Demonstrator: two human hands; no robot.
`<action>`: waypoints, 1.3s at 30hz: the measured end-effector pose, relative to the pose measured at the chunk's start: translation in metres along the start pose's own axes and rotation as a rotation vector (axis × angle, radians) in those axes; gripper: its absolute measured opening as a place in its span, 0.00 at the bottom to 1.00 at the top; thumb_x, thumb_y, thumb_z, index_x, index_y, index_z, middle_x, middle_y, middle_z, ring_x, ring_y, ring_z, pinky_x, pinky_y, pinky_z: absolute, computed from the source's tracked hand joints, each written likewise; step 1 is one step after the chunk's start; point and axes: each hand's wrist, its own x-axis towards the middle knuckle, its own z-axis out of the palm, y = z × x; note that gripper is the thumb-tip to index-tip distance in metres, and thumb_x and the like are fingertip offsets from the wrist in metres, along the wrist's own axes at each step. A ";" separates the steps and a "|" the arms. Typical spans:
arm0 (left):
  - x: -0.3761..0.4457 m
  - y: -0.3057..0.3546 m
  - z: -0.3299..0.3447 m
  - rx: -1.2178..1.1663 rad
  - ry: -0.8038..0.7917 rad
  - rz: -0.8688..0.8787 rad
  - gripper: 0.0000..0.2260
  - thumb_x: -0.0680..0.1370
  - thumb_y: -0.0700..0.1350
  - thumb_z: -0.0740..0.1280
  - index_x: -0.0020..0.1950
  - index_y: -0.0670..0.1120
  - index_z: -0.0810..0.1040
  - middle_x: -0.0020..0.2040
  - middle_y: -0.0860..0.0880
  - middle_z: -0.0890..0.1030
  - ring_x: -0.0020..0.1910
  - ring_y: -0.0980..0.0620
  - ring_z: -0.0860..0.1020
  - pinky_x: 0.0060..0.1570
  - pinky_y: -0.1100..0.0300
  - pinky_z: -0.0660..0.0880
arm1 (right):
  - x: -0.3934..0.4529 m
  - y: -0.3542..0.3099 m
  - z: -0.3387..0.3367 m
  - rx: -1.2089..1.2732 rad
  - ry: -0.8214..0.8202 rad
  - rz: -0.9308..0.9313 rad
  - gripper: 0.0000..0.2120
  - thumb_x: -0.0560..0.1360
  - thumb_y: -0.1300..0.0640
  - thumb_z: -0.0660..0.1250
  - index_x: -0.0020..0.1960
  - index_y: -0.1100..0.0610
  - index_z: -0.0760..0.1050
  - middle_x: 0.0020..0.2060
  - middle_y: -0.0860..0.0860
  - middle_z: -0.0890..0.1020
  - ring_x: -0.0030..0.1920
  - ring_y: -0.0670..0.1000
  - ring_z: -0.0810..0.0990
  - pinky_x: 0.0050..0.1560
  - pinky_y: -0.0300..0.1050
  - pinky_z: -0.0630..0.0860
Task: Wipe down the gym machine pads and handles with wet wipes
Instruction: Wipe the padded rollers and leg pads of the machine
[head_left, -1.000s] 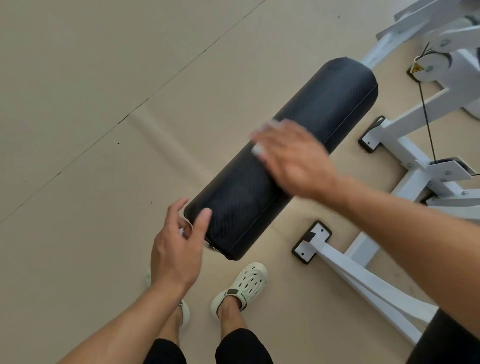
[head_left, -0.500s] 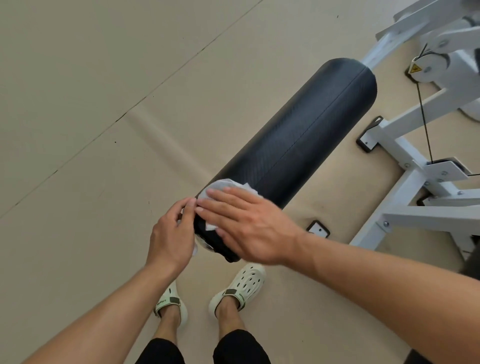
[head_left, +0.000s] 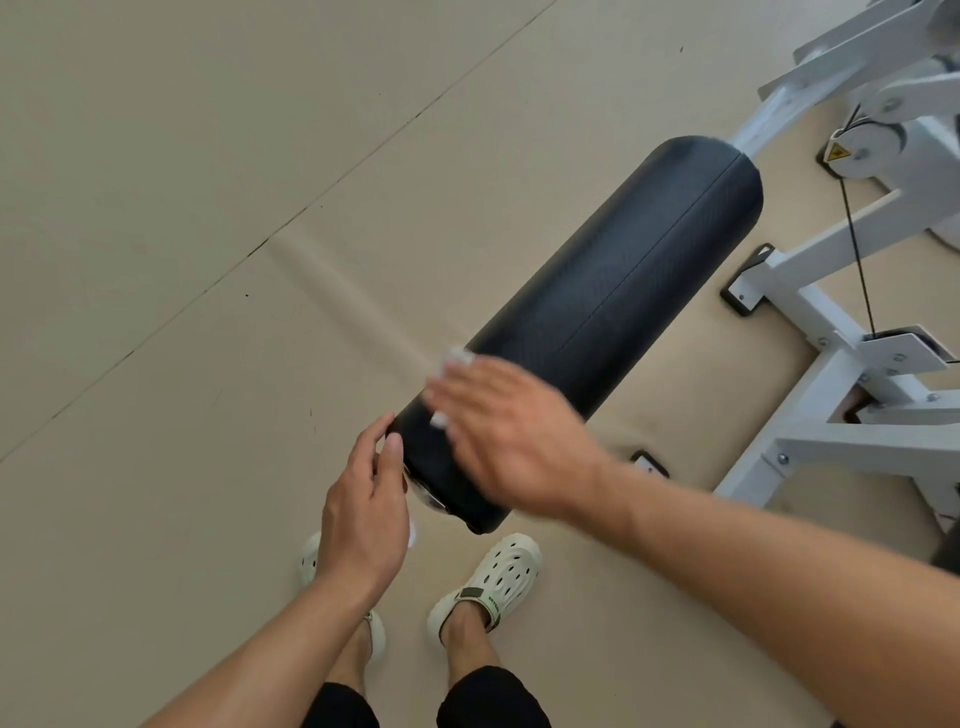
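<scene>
My flat right hand (head_left: 511, 441) has slid the wet wipe (head_left: 457, 358) up off the roller pad's (head_left: 613, 312) near end since half a second ago. Left hand (head_left: 363, 509) steadies that end, fingers loose, gripping nothing. Far end's unwiped, I think.

Wet wipe (head_left: 457, 358): mostly hidden under blurred right hand (head_left: 511, 431) | roller pad (head_left: 597, 322): near end partly covered by both hands | white machine frame (head_left: 831, 312): cut off at right edge | left shoe (head_left: 311, 558): mostly behind left hand (head_left: 363, 519)
</scene>
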 end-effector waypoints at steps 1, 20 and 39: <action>-0.002 0.000 0.000 -0.011 0.001 -0.004 0.18 0.86 0.52 0.53 0.74 0.55 0.71 0.61 0.46 0.81 0.61 0.46 0.77 0.59 0.52 0.72 | -0.006 -0.014 0.002 0.013 -0.067 -0.069 0.21 0.84 0.53 0.56 0.70 0.61 0.77 0.68 0.57 0.80 0.73 0.56 0.74 0.79 0.48 0.58; -0.004 0.021 -0.012 0.046 -0.171 -0.013 0.46 0.58 0.75 0.71 0.74 0.66 0.63 0.57 0.63 0.78 0.56 0.60 0.78 0.53 0.62 0.71 | 0.045 0.208 -0.069 -0.091 0.132 0.615 0.26 0.87 0.49 0.43 0.79 0.55 0.67 0.77 0.53 0.69 0.82 0.53 0.54 0.82 0.50 0.43; 0.027 0.030 -0.034 0.033 -0.177 -0.095 0.20 0.71 0.60 0.75 0.61 0.58 0.80 0.38 0.47 0.78 0.44 0.57 0.80 0.43 0.66 0.69 | -0.038 -0.041 -0.033 0.922 0.542 0.805 0.15 0.87 0.50 0.55 0.61 0.40 0.80 0.55 0.37 0.80 0.63 0.47 0.76 0.62 0.42 0.73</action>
